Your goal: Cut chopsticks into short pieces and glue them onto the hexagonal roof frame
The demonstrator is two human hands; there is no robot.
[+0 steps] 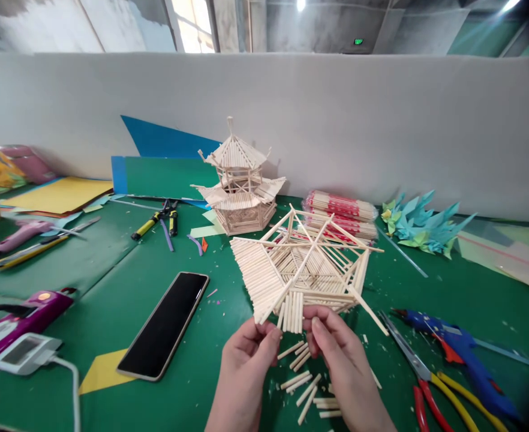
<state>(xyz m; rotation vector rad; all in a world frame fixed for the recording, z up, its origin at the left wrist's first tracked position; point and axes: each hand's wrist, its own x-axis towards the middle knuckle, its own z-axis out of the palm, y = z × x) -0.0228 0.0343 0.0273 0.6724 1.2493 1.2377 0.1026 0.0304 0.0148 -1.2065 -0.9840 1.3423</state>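
Left hand (249, 360), bare: near, centre; fingers and thumb closed on the near left corner of a pale stick frame. Right hand (339, 354), bare: near, just right of centre; thumb and forefinger bent together at the right end of a row of short sticks (297, 312); whether a stick is pinched cannot be told.

Loose cut sticks (308, 405): scattered on the green table (98, 324), between and beneath the hands.

Long-bladed hand tool (411, 354), red and yellow handles: near right. Blue glue gun (447, 333): beside it, farther right.

White charger block (26, 354), with cable, and purple device (35, 318): near left. Dark-screened phone (165, 327): left of the hands, over part of a yellow paper piece (105, 372).

Stick frame (307, 267): centre, just beyond the hands; left side slatted, remainder open lattice, the row of short sticks at its near edge.

Yellow-and-black pliers (152, 223): mid-left.

Tiered stick pagoda (239, 201): far centre, upright. Wrapped stick bundles (343, 207): far, to its right. Blue-green folded-paper cluster (426, 225): far right. Yellow sheets (62, 195): far left, stacked. Pale partition (336, 120): behind all.
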